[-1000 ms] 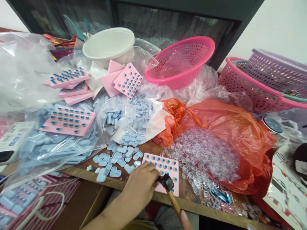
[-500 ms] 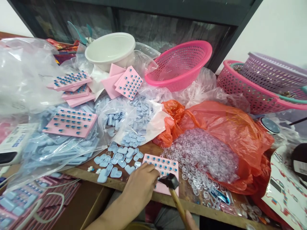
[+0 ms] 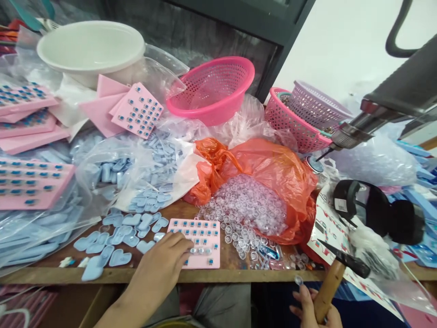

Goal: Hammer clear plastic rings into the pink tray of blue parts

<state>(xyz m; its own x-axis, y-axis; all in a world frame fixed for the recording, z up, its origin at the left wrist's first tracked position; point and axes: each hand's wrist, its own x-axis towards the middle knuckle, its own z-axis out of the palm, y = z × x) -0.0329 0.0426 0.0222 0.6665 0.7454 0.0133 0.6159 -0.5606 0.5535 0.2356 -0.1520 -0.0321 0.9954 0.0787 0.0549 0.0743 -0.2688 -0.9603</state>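
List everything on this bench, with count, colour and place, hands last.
key board: one, pink, front edge of the bench, under the left hand
heart caps: many, pale blue, loose left of the key board
clear rings: a heap, transparent, spilling from the orange bag
bagged caps: many, pale blue, in clear bags, centre left
spare boards: several, pink, back left
bowl: one, white, back left
baskets: two pink, one lilac, at the back
hammer: one, black head, wooden handle, lower right
left hand: fingers resting on the key board
right hand: gripping the hammer, a clear ring at its fingertips
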